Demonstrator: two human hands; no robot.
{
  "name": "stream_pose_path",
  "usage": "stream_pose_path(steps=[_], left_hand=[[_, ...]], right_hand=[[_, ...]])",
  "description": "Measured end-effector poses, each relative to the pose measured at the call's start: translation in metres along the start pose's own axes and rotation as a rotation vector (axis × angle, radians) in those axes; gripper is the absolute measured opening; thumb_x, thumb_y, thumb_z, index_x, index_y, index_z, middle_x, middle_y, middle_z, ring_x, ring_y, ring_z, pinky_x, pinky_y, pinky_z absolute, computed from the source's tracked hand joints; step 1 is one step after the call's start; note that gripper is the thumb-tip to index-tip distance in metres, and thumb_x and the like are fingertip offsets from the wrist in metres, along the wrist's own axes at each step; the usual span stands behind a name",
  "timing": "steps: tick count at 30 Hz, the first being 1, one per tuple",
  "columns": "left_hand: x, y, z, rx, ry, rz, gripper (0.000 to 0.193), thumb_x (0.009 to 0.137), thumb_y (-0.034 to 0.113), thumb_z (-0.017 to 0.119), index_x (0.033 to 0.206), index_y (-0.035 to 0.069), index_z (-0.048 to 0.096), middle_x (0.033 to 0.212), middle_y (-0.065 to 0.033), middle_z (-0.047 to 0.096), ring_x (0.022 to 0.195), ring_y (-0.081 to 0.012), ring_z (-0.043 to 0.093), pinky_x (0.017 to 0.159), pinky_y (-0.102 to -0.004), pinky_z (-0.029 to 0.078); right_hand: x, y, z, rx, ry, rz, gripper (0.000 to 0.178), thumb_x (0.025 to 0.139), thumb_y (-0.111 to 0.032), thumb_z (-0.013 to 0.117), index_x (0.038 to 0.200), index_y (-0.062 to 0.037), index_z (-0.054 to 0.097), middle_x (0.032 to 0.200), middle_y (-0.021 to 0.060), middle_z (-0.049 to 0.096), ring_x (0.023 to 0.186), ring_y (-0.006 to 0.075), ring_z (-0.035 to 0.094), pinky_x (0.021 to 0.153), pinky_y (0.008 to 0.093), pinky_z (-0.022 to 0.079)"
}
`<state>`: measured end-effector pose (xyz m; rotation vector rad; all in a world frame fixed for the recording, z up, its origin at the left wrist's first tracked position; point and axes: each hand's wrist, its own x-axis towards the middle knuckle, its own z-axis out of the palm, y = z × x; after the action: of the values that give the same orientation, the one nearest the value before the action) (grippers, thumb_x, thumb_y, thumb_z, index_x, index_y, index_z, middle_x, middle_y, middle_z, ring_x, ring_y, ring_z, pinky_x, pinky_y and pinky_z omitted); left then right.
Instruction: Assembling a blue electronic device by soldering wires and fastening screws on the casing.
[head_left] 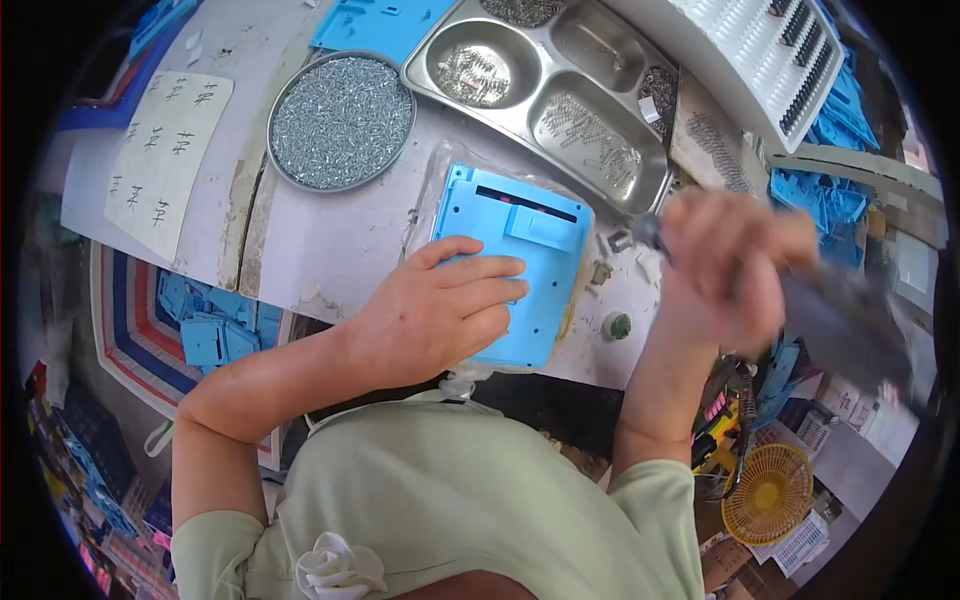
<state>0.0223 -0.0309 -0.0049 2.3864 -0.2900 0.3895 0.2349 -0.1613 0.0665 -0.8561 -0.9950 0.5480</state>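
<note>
While you're pinning the blue panel [510, 265] flat under your spread left hand [440, 310], your right hand [725, 270] is gripping the blurry screwdriver [800, 300] tight; keep it upright beside your fingertips.

Bright, even light; glare on steel tray [640, 180]; right hand [725, 270] motion-blurred; fisheye bending, dark rim.

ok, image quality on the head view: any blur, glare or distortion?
Head view: the right hand and the dark tool it grips are smeared by motion blur; the left hand, flat on the blue plastic panel, is sharp. Fisheye bends the table edge, with a black rim at the corners. Mild glare on the steel tray.
</note>
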Motion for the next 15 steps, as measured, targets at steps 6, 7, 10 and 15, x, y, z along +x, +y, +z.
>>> stream_pose_path(steps=[6,7,10,15], left_hand=[[0.002,-0.004,0.002,-0.01,-0.005,-0.009,0.015,0.081,0.012,0.076,0.087,0.011,0.062,0.122,-0.0035,0.068,0.125,-0.0212,0.06,0.106,-0.0454,0.044],[0.002,-0.004,0.001,-0.018,-0.009,-0.012,0.014,0.082,0.012,0.075,0.088,0.011,0.062,0.123,-0.0037,0.067,0.125,-0.0213,0.06,0.107,-0.0455,0.043],[0.0,-0.004,0.002,-0.045,-0.007,-0.023,0.014,0.083,0.011,0.075,0.091,0.011,0.064,0.124,-0.0043,0.067,0.127,-0.0216,0.06,0.107,-0.0462,0.043],[0.002,-0.002,-0.003,-0.241,0.068,-0.109,0.017,0.084,0.007,0.077,0.096,0.009,0.067,0.12,-0.0048,0.071,0.12,-0.0222,0.066,0.108,-0.0473,0.043]], right_hand=[[0.002,0.033,-0.003,-0.099,-0.003,0.089,0.026,0.093,-0.01,0.071,0.087,-0.0076,0.045,0.064,0.0032,0.053,0.055,0.013,0.051,0.058,0.0313,0.047],[0.003,0.034,-0.003,-0.13,-0.024,0.106,0.025,0.094,-0.014,0.069,0.089,-0.0078,0.046,0.062,0.0026,0.052,0.053,0.0125,0.048,0.057,0.0317,0.045],[0.007,0.033,-0.006,-0.18,-0.093,0.156,0.024,0.096,-0.024,0.067,0.098,-0.0075,0.05,0.057,0.0008,0.049,0.05,0.0117,0.045,0.054,0.0324,0.041],[0.024,-0.012,0.008,-0.029,-0.168,0.03,0.031,0.096,-0.028,0.07,0.114,-0.0101,0.053,0.058,-0.0036,0.051,0.048,0.0098,0.047,0.049,0.0279,0.039]])
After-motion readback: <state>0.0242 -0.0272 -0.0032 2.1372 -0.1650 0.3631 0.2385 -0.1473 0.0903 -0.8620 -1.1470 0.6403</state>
